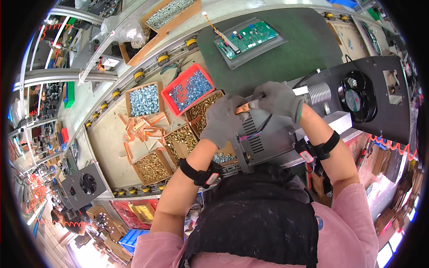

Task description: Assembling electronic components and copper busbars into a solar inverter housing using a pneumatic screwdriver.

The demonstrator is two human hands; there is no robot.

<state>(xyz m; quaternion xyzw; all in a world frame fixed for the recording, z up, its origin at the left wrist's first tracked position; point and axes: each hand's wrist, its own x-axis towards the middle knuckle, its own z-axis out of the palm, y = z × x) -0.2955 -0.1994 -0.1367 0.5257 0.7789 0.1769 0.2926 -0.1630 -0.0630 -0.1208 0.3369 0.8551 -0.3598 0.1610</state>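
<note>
Both my hands wear grey gloves and meet over the open black metal housing (272,138). Between them sits a small copper strip (242,108) with a round fastener or hole near its middle. My left hand (221,119) is closed at the strip's left end, its fingertips pressed against it. My right hand (278,101) is closed too, with bunched fingers at the strip's right end; whether a small fastener is also in them is hidden. Purple and dark wires (255,133) rise just below the strip. A silver coiled part (319,94) and a black fan (356,97) are to the right.
Left of the housing stand a red tray (172,105) of screws, a box of silver fasteners (144,100), boxes of brass-coloured fasteners (153,168) and loose copper strips (142,130). A green circuit board (250,38) lies on the dark green mat (308,40). Rollers (139,74) line the bench.
</note>
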